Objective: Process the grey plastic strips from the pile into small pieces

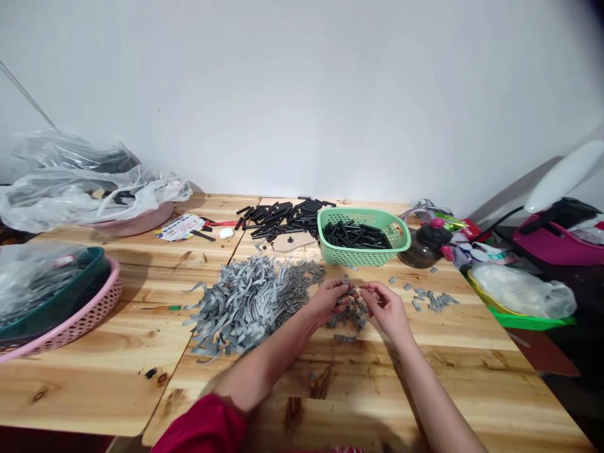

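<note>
My left hand (329, 301) is closed, with a small grey piece (346, 280) between its fingertips. Just to its right, my right hand (383, 304) has its thumb and forefinger pinched together; whatever they hold is too small to make out. Under and between both hands lies a loose scatter of small grey pieces (361, 322). To the left spreads a big heap of grey strips (245, 302), with small grey bits (302, 277) along its right side. More grey pieces (436, 302) lie right of my right hand.
Beyond my hands stands a green basket (358, 257) of black sticks, with a pile of black sticks (278, 217) to its left. A dark jar (422, 248) sits right of the basket. Bagged baskets, one with a pink rim (101, 311), line the left side; a lamp (561, 176) stands right.
</note>
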`<action>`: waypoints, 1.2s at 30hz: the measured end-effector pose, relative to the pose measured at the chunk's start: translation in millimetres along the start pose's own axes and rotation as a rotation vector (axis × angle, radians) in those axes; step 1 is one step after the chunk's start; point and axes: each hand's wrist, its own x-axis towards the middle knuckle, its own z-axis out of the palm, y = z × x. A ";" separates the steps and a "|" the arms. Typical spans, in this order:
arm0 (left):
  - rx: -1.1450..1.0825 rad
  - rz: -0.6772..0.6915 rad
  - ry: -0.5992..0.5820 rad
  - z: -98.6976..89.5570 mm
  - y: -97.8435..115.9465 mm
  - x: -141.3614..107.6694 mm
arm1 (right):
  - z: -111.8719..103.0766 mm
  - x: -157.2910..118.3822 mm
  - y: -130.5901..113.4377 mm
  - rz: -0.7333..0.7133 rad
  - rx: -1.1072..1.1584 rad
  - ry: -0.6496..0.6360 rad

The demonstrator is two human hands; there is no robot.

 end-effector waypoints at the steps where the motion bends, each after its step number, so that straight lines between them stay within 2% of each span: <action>1: 0.022 0.019 -0.007 1.4 -0.8 -1.3 | 0.6 0.1 1.4 0.011 0.012 -0.001; 7: 0.134 0.098 0.040 6.6 -8.7 -1.2 | 5.2 -0.5 3.9 0.028 0.047 0.033; 11: 0.111 0.102 0.118 4.9 -4.4 -4.1 | -4.4 -1.0 -2.8 0.041 0.105 0.076; 13: 0.037 0.064 0.154 0.5 1.0 -10.7 | -13.3 -0.7 -6.5 0.066 0.173 0.052; 16: 0.010 -0.015 0.132 -8.1 5.0 -25.4 | -25.4 -0.7 -10.1 0.105 0.330 -0.025; 19: 0.064 -0.003 0.151 -12.6 -1.1 -40.3 | -27.6 -3.4 -11.0 0.086 0.353 -0.100; 21: 0.206 0.063 0.135 -11.9 -8.0 -48.5 | -22.8 -7.0 -11.4 0.041 0.276 -0.171; 24: 0.440 0.146 0.037 -9.3 -14.0 -57.7 | -11.7 -12.8 -13.1 -0.061 0.098 -0.286; 26: 0.525 0.197 0.020 -9.4 -13.0 -61.3 | -5.3 -15.3 -14.5 -0.149 0.012 -0.287; 30: 0.464 0.261 0.115 -15.4 -7.2 -62.1 | 4.0 -17.8 -11.6 -0.367 0.041 -0.172; 33: 0.347 0.299 0.124 -18.9 -9.5 -59.8 | 12.8 -21.4 -4.5 -0.511 -0.026 -0.167; 36: 0.289 0.331 0.123 -18.8 -17.1 -58.0 | 21.7 -25.9 1.8 -0.552 -0.051 -0.187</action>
